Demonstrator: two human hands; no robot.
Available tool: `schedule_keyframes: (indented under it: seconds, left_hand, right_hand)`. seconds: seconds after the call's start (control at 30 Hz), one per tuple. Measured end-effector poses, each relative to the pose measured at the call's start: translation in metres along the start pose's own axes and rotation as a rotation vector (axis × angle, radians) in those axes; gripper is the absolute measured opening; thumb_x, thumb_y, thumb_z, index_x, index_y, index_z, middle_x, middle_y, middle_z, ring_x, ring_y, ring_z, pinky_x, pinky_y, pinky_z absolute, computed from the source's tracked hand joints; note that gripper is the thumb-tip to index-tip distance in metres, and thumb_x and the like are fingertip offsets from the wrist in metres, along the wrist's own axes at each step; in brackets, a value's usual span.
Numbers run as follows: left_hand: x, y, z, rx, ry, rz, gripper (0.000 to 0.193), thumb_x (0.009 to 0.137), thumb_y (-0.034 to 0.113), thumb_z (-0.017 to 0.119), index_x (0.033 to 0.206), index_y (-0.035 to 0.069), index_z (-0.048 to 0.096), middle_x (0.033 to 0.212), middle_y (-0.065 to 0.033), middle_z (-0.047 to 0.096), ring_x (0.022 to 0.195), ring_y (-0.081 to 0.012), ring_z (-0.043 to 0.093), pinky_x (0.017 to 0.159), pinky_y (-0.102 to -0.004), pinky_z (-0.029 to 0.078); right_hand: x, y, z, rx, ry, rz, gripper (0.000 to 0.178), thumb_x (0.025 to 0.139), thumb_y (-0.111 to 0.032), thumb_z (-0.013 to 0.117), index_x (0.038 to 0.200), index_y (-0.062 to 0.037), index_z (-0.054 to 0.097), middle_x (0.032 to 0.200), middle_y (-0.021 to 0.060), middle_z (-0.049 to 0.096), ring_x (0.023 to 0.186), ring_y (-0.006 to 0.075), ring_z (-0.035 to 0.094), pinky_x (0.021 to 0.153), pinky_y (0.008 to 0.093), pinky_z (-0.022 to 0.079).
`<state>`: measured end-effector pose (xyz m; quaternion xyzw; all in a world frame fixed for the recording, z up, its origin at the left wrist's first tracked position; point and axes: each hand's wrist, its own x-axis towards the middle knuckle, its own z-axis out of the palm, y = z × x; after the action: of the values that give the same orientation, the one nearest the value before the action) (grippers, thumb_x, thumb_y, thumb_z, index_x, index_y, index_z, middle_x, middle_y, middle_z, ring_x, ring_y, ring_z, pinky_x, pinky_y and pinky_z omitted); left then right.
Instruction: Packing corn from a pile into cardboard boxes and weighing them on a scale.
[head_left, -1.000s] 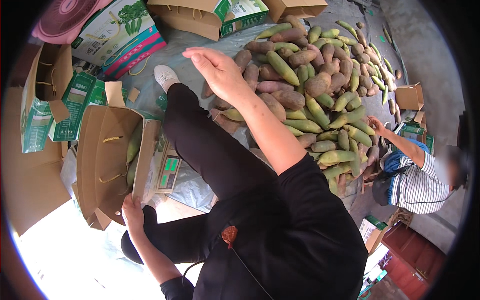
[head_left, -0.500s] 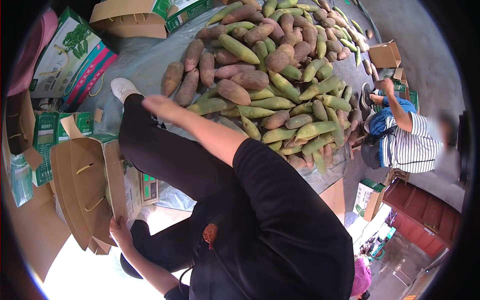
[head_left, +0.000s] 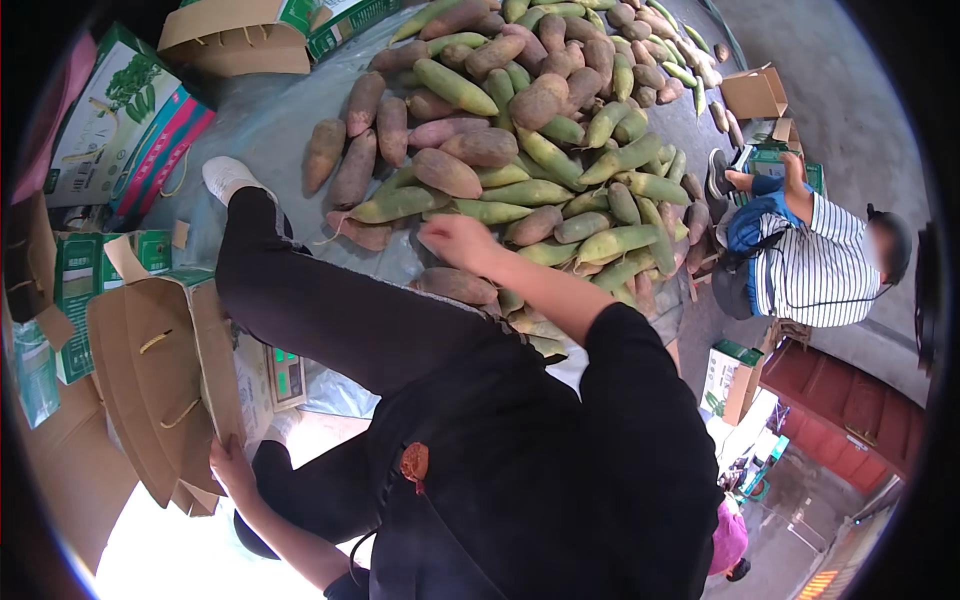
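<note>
My left hand (head_left: 232, 470) grips the edge of an open cardboard box (head_left: 145, 370) with rope handles, its fingers closed on the board. My right hand (head_left: 460, 243) hangs over the near side of a large heap of radishes (head_left: 520, 205), some green, some reddish-brown. Its fingers are curled in, and I see nothing between them. Just below this hand lies a reddish-brown radish (head_left: 456, 286); beyond its fingertips is another brown radish (head_left: 358, 232). Beside the box, a scale (head_left: 287, 375) shows a lit green display.
More cartons stand at left, including a green one (head_left: 75, 290) and a white printed one (head_left: 110, 120). An open carton (head_left: 235, 35) is at the top. Plastic sheeting (head_left: 270, 120) lies under the heap. A person in a striped shirt (head_left: 815, 260) sits at right near small cartons (head_left: 755, 93).
My right hand has swung right, from beside my raised knee to above the radishes, and its fingers have curled. My left hand stays on the box edge. The view has shifted slightly.
</note>
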<state>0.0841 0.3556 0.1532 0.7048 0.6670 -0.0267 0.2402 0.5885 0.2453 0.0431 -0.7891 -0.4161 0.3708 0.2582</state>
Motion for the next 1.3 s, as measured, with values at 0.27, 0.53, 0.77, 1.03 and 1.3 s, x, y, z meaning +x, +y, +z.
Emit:
schedule_keyframes:
  seconds: [0.27,0.53,0.77,1.03,1.3]
  left_hand:
    - [-0.002,0.015,-0.003,0.039,0.036,0.034,0.027,0.087,0.007,0.052,0.108,-0.009,0.055,0.09,-0.0279,0.061,0.085,-0.0404,0.061,0.077,-0.0433,0.046]
    - [-0.004,0.01,-0.004,-0.013,0.034,0.0,0.023,0.087,0.006,0.052,0.105,-0.008,0.056,0.085,-0.0252,0.062,0.079,-0.034,0.062,0.073,-0.04,0.046]
    - [-0.003,0.018,0.0,-0.026,0.049,-0.017,0.018,0.087,0.006,0.053,0.098,-0.007,0.056,0.08,-0.0242,0.061,0.073,-0.034,0.06,0.071,-0.0407,0.045]
    - [0.0,0.014,-0.001,-0.049,0.037,-0.005,0.02,0.084,0.005,0.052,0.099,-0.007,0.057,0.083,-0.026,0.06,0.081,-0.0413,0.059,0.075,-0.0427,0.044]
    - [-0.007,0.022,-0.007,0.09,0.054,-0.08,0.027,0.083,0.006,0.054,0.107,-0.005,0.058,0.1,-0.0251,0.061,0.097,-0.0403,0.058,0.084,-0.0448,0.045]
  right_hand:
    - [-0.138,0.203,-0.058,-0.066,0.402,0.732,0.021,0.084,-0.024,0.063,0.091,-0.0048,0.068,0.075,0.008,0.065,0.062,0.0171,0.06,0.056,0.0322,0.048]
    - [-0.136,0.247,-0.038,0.308,0.626,1.023,0.026,0.083,-0.028,0.068,0.092,-0.0037,0.066,0.07,0.0062,0.06,0.056,0.0185,0.056,0.049,0.033,0.045]
    - [-0.123,0.263,-0.03,0.424,0.689,0.982,0.026,0.084,-0.022,0.066,0.073,0.0004,0.061,0.061,0.0081,0.056,0.05,0.0198,0.053,0.046,0.0344,0.043]
    - [-0.083,0.175,-0.094,0.071,0.787,0.664,0.031,0.083,-0.024,0.054,0.065,-0.0006,0.066,0.058,0.0079,0.059,0.053,0.0172,0.053,0.055,0.0302,0.043]
    - [-0.031,0.075,-0.129,0.637,0.896,0.513,0.027,0.091,-0.024,0.056,0.075,-0.0036,0.064,0.06,-0.0001,0.054,0.047,0.009,0.044,0.04,0.0241,0.03]
